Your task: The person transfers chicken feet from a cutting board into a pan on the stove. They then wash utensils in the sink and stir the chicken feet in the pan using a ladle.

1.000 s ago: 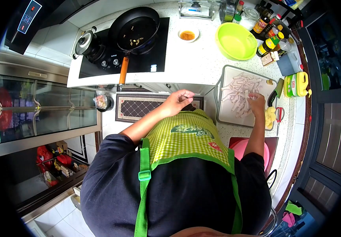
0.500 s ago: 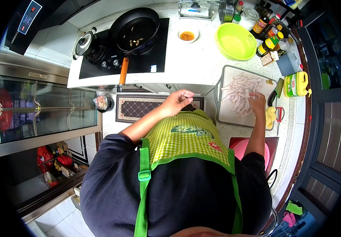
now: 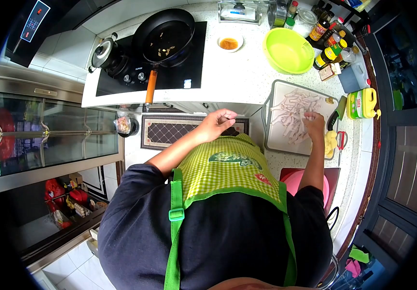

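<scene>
Pale chicken feet [image 3: 293, 113] lie in a loose pile on a white cutting board [image 3: 277, 140] with a grey rim, at the right. My right hand [image 3: 314, 123] is at the right side of the pile, its fingers closed on a chicken foot; the fingertips are partly hidden. In front of the green checked apron [image 3: 227, 166] hovers my left hand [image 3: 216, 124], with thumb and fingers apart and nothing seen in it. Beside the board's right edge are a knife with a dark handle [image 3: 334, 119] and some pieces of ginger [image 3: 331, 141].
A black frying pan [image 3: 164, 36] holding small pale bits sits on the cooktop [image 3: 196, 63], near a lidded pot [image 3: 106, 53]. A bowl of brown sauce [image 3: 229, 44], a green basin [image 3: 288, 50], several bottles and red-handled scissors [image 3: 342, 140] stand or lie on the counter.
Almost nothing differs. Both hands stay in about the same places, and the chicken feet look unmoved.
</scene>
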`<state>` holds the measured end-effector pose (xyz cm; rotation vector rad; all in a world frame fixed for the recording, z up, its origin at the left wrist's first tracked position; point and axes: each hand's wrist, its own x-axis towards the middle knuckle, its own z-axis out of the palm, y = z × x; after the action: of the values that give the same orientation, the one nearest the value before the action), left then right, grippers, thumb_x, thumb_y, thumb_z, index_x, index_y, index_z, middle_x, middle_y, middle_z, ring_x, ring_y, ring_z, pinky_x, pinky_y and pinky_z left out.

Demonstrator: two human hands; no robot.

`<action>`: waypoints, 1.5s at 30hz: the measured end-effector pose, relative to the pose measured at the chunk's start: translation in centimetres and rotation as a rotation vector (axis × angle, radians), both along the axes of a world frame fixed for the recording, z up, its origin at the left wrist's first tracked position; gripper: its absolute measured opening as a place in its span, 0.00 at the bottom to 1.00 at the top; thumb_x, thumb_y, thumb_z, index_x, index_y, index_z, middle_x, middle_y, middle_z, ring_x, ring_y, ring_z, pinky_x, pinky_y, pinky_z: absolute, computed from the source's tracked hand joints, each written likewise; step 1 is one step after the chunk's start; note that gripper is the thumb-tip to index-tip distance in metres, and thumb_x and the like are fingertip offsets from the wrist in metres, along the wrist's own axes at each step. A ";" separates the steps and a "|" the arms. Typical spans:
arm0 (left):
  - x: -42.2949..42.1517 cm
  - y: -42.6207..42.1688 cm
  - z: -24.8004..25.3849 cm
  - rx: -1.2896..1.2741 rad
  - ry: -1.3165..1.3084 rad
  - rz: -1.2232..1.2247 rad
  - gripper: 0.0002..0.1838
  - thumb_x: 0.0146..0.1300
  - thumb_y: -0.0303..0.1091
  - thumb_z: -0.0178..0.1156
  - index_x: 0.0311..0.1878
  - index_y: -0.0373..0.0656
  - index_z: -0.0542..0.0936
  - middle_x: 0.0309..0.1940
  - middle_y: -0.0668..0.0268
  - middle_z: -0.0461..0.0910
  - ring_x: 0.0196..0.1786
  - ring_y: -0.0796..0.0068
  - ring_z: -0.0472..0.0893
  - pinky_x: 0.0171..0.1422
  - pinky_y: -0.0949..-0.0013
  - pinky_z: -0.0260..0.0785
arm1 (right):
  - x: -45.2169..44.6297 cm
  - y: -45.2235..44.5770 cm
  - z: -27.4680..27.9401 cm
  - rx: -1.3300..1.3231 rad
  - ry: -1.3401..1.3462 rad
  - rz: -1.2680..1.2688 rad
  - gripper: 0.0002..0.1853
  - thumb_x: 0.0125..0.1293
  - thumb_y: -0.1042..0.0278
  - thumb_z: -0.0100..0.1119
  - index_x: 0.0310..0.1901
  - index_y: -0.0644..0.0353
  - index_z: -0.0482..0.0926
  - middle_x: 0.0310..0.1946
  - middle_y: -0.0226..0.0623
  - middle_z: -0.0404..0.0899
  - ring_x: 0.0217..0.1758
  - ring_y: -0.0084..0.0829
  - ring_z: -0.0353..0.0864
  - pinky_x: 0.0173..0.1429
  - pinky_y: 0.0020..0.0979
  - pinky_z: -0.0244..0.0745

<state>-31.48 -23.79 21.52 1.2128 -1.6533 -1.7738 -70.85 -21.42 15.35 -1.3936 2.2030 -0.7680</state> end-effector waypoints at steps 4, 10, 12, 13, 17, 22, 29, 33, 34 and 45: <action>-0.1 0.0 0.4 -0.002 -0.020 -0.002 0.15 0.67 0.32 0.56 0.53 0.36 0.73 0.48 0.64 0.77 0.52 0.77 0.76 0.58 0.72 0.68 | 0.5 0.0 0.8 0.022 0.003 0.003 0.12 0.45 0.70 0.68 0.34 0.62 0.84 0.30 0.36 0.83 0.35 0.27 0.79 0.44 0.27 0.72; 0.0 -0.1 0.0 0.009 0.006 0.004 0.15 0.67 0.33 0.56 0.53 0.36 0.73 0.48 0.64 0.78 0.52 0.77 0.76 0.58 0.72 0.68 | 0.6 -0.1 1.4 -0.017 0.035 0.013 0.12 0.46 0.71 0.68 0.34 0.62 0.84 0.31 0.38 0.83 0.36 0.27 0.79 0.44 0.27 0.72; 0.1 -0.2 -0.2 0.007 0.017 0.005 0.15 0.67 0.33 0.56 0.53 0.36 0.74 0.48 0.64 0.78 0.52 0.77 0.76 0.58 0.72 0.68 | 0.7 -0.3 1.6 -0.029 0.035 0.021 0.12 0.46 0.71 0.68 0.35 0.62 0.84 0.32 0.38 0.83 0.36 0.27 0.79 0.44 0.27 0.72; 0.1 -0.2 -0.3 0.005 0.026 0.008 0.15 0.67 0.33 0.56 0.53 0.36 0.74 0.48 0.64 0.78 0.51 0.77 0.76 0.58 0.72 0.68 | 0.8 -0.4 1.9 -0.041 0.033 0.030 0.12 0.46 0.72 0.68 0.35 0.62 0.84 0.32 0.38 0.83 0.36 0.27 0.79 0.44 0.27 0.72; 0.3 -0.2 -0.2 0.006 0.033 0.016 0.15 0.67 0.33 0.56 0.53 0.35 0.74 0.47 0.64 0.78 0.51 0.77 0.76 0.58 0.72 0.68 | 1.4 -0.9 3.2 -0.026 0.032 0.040 0.12 0.47 0.72 0.68 0.36 0.63 0.84 0.32 0.37 0.83 0.36 0.27 0.79 0.45 0.27 0.72; 0.8 -0.1 -0.4 0.012 0.056 0.035 0.15 0.66 0.33 0.56 0.52 0.36 0.74 0.47 0.65 0.78 0.50 0.78 0.76 0.57 0.73 0.67 | 0.9 -1.9 2.3 -0.066 0.021 0.119 0.11 0.49 0.74 0.68 0.37 0.64 0.83 0.27 0.34 0.81 0.25 0.21 0.76 0.32 0.24 0.71; 1.4 -0.1 -1.2 -0.037 0.128 0.090 0.13 0.66 0.31 0.56 0.51 0.36 0.74 0.38 0.67 0.79 0.39 0.83 0.77 0.48 0.76 0.71 | 0.3 -2.3 1.2 0.017 -0.065 0.046 0.11 0.50 0.76 0.66 0.37 0.66 0.82 0.21 0.30 0.77 0.19 0.19 0.72 0.24 0.21 0.68; 2.1 -0.2 -1.0 -0.015 0.097 0.071 0.14 0.66 0.31 0.56 0.52 0.36 0.74 0.43 0.66 0.79 0.44 0.80 0.77 0.52 0.74 0.69 | 0.3 -2.2 1.1 0.006 -0.073 0.031 0.11 0.50 0.76 0.66 0.37 0.67 0.82 0.21 0.30 0.77 0.19 0.18 0.72 0.24 0.21 0.68; 2.3 -0.3 -0.9 0.008 0.072 0.049 0.15 0.66 0.32 0.56 0.53 0.36 0.74 0.47 0.64 0.77 0.50 0.78 0.76 0.57 0.73 0.68 | 0.4 -2.2 1.4 0.038 -0.095 0.007 0.11 0.50 0.76 0.66 0.37 0.67 0.82 0.22 0.31 0.77 0.20 0.18 0.73 0.24 0.21 0.69; 3.9 -1.2 -1.3 0.028 0.072 0.024 0.15 0.66 0.32 0.56 0.53 0.35 0.73 0.47 0.65 0.77 0.50 0.78 0.76 0.57 0.73 0.68 | 3.0 -1.9 3.9 0.059 -0.075 -0.041 0.12 0.48 0.75 0.67 0.37 0.67 0.82 0.24 0.33 0.78 0.23 0.19 0.75 0.28 0.22 0.72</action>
<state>-27.55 -24.97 20.23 1.1615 -1.5719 -1.8102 -67.88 -23.31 19.29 -1.2746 2.1853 -0.7513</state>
